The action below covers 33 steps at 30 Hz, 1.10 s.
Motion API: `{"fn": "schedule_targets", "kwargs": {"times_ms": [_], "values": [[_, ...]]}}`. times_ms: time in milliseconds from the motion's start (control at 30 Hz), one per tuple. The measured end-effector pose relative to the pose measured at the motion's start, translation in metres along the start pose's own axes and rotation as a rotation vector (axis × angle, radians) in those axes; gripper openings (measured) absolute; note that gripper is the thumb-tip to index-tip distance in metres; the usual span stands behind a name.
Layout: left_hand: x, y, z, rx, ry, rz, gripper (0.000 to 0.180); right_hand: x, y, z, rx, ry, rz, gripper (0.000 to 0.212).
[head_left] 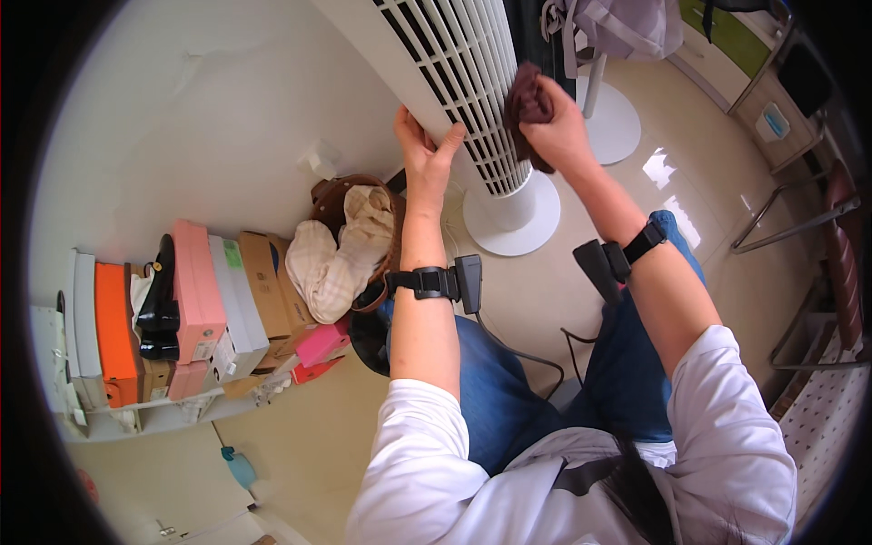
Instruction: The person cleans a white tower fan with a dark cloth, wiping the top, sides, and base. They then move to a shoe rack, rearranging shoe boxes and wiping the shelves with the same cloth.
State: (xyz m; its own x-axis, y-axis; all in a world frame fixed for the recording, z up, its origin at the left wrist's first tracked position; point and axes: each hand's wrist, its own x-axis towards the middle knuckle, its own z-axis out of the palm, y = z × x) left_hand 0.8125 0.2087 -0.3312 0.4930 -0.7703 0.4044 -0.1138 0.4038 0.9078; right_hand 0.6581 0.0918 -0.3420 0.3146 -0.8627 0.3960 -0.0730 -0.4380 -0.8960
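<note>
The right hand (556,127) is closed around a bunched dark maroon cloth (530,113), pressing it to the right side of the white tower fan's slatted grille. The left hand (427,163) holds the lower left edge of the housing, thumb parted from the fingers around it.

Behind and to the left, a plain pale wall (218,109) takes up much of the view. The floor (536,300) is glossy cream tile, with bright window-like reflections at the right. The tower fan (468,86) rises between the hands, its top cut off by the upper edge; its round white base (511,238) rests flat on the tiles.

At the right rim are a cabinet with a green panel (731,38) and a metal-framed chair with a dark red seat (847,263). Beyond the fan, a lavender bag (627,32) hangs above another round white base (615,123).

Along the wall at the left, a low white rack (163,413) carries upright boxes, among them a pink box (198,291) and an orange box (116,331). Just beside them, a brown basket (392,222) holds pale checked fabric (318,272). Glossy black shoes (160,318) stand against the pink box. A small white plug (318,162) sits on the wall above the basket.
</note>
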Motion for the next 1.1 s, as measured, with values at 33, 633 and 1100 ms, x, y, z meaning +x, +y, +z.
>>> {"fn": "schedule_targets", "kwargs": {"times_ms": [33,633,1100], "values": [[-0.002,0.0,0.0,-0.004,0.01,0.003,0.094,0.003,-0.006,-0.003,0.067,0.038,-0.089,0.052],[0.011,0.008,-0.016,0.001,-0.004,0.08,0.069,-0.013,-0.019,0.003,0.044,-0.051,-0.039,0.053],[0.006,-0.008,-0.018,-0.018,0.049,0.079,0.071,-0.034,0.002,0.035,-0.161,0.069,-0.072,0.047]]}}
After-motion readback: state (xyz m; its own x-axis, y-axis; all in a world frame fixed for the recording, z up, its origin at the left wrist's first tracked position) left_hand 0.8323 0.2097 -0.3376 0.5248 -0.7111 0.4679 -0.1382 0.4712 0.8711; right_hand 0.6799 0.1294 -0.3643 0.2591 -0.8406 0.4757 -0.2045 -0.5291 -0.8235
